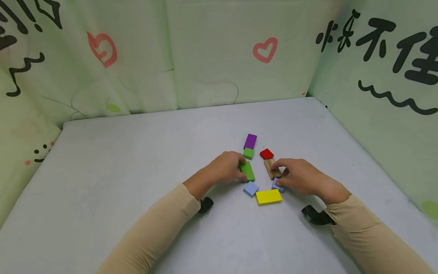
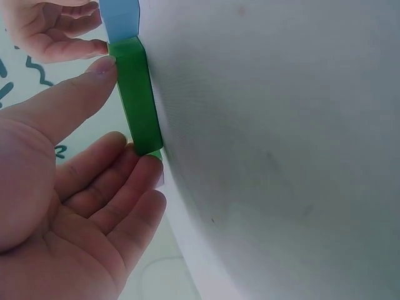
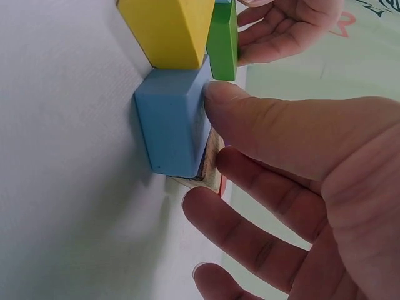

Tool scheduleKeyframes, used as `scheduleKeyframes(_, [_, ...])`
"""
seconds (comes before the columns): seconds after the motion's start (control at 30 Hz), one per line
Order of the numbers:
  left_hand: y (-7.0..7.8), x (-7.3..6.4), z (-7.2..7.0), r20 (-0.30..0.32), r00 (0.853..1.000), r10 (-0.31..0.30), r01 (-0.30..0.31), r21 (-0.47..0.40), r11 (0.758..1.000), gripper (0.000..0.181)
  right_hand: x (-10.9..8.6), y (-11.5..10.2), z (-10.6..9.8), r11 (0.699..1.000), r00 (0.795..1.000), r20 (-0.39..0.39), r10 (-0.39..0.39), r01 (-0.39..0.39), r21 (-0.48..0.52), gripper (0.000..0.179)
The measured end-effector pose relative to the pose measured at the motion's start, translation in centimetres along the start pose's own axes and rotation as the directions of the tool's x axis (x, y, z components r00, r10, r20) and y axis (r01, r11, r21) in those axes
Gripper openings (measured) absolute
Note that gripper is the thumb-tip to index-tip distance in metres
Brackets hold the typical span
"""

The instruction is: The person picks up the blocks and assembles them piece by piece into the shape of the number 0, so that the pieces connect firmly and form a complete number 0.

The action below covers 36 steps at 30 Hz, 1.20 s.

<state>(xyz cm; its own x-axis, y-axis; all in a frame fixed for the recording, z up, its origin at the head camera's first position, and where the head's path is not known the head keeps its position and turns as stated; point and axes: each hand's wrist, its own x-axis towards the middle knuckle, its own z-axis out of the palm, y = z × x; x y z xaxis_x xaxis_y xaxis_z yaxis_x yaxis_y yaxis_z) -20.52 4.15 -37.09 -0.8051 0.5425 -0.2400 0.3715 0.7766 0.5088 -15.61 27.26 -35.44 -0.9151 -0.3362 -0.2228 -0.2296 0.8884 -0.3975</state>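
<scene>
On the white tabletop, colored blocks lie in a loose ring. My left hand (image 1: 227, 167) is at the long green block (image 1: 247, 171), thumb at its near end and fingertips at its far end; the left wrist view shows this grip along the length of the green block (image 2: 136, 94). My right hand (image 1: 301, 177) rests its thumb on a light blue block (image 3: 169, 122), while the index fingertip touches the wooden block (image 1: 269, 168) beyond it. Its other fingers are spread and hold nothing. A second light blue block (image 1: 251, 189) and a yellow block (image 1: 268, 197) lie nearer me.
Past the green block lie a small green block (image 1: 248, 153) and a purple block (image 1: 250, 141). A red block (image 1: 266, 153) touches the wooden one's far end. Printed curtains (image 1: 212, 57) stand behind and beside the table (image 1: 119, 171). Dark wrist cameras (image 1: 316, 215) hang below both sleeves.
</scene>
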Motion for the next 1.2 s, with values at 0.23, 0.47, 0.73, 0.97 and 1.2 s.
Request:
scheduleKeyframes(0.23, [0.00, 0.01, -0.01, 0.002, 1.000, 0.001, -0.001, 0.001, 1.000, 0.055, 0.02, -0.02, -0.02, 1.000, 1.000, 0.002, 0.002, -0.002, 0.002, 0.042])
scheduleKeyframes(0.47, [-0.05, -0.01, -0.05, 0.006, 1.000, 0.008, -0.008, 0.002, 1.000, 0.056, 0.02, -0.04, -0.03, 1.000, 1.000, 0.001, 0.005, -0.005, -0.006, 0.042])
scheduleKeyframes(0.73, [-0.17, -0.05, -0.03, 0.003, 1.000, 0.021, -0.021, 0.001, 1.000, 0.056, 0.02, -0.04, 0.01, 1.000, 1.000, -0.007, -0.002, 0.002, -0.012, 0.042])
scheduleKeyframes(0.97, [-0.15, -0.04, 0.00, 0.001, 1.000, 0.020, -0.020, 0.004, 1.000, 0.055, 0.03, -0.06, 0.01, 1.000, 1.000, -0.002, -0.001, 0.001, -0.012, 0.042])
scheduleKeyframes(1.2, [-0.15, -0.01, 0.10, 0.001, 1.000, 0.016, -0.016, 0.016, 1.000, 0.055, -0.01, -0.07, -0.02, 1.000, 1.000, -0.005, -0.001, 0.001, -0.011, 0.042])
